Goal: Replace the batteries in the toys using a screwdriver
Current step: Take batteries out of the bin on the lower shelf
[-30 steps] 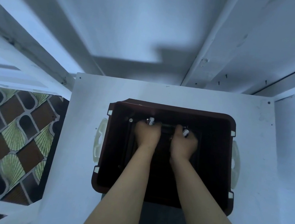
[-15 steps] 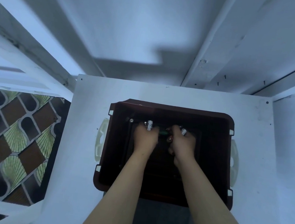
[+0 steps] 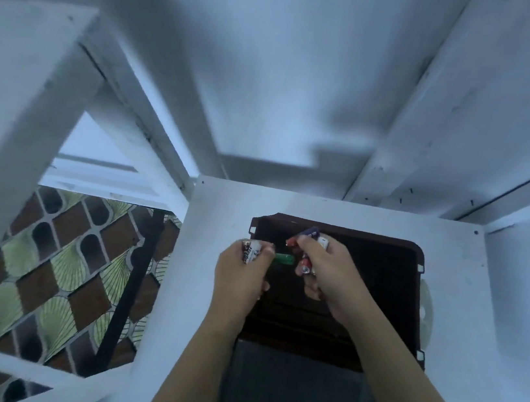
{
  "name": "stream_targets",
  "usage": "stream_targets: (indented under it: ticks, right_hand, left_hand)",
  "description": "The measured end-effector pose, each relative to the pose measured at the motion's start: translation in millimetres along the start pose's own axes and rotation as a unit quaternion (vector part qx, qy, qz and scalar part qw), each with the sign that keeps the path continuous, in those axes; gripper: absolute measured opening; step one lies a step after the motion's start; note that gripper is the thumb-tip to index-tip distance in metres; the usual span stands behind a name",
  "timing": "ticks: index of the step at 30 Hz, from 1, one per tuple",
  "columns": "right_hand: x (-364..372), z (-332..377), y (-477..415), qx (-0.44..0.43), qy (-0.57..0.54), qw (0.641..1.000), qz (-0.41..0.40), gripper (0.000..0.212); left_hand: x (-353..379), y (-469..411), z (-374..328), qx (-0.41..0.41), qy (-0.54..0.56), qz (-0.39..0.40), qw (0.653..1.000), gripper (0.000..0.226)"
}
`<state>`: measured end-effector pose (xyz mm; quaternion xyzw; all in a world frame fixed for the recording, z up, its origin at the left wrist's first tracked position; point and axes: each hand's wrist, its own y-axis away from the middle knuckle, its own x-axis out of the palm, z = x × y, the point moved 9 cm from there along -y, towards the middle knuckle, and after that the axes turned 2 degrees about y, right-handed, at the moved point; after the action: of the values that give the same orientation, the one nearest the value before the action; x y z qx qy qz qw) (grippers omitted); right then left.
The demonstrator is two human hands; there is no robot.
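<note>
A dark brown plastic bin [image 3: 391, 286] sits on a white table. Both my hands are raised over its left part. My left hand [image 3: 241, 274] grips a white and red battery [image 3: 251, 250], and a green handle-like piece [image 3: 283, 259] sticks out to its right. My right hand [image 3: 324, 277] holds several batteries [image 3: 306, 268], with red, white and purple ends showing above and below the fingers. The toys and the rest of the green item are hidden by my hands or lost in the bin's dark inside.
The white table [image 3: 206, 294] ends on the left, where a patterned brown and green floor [image 3: 42, 271] lies below. White wall panels [image 3: 309, 70] rise behind and to the right. The bin's pale side handle [image 3: 426, 312] sticks out right. A dark grey cloth [image 3: 290, 395] lies near me.
Both hands have lifted out of the bin, carrying batteries and the green item up and slightly left. The camera has moved closer and swung to the right.
</note>
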<state>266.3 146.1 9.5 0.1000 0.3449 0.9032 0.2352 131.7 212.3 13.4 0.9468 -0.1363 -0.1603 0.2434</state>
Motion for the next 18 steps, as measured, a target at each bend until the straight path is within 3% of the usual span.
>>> stream_targets:
  ticks: [10, 18]
  right_hand:
    - [140, 130, 146, -0.175, 0.080, 0.972, 0.132, 0.024]
    - [268, 166, 265, -0.291, 0.168, 0.921, 0.196, 0.023]
  left_hand:
    - [-170, 110, -110, 0.170, 0.016, -0.061, 0.983, 0.013]
    - [-318, 202, -141, 0.305, -0.022, -0.112, 0.946, 0.022]
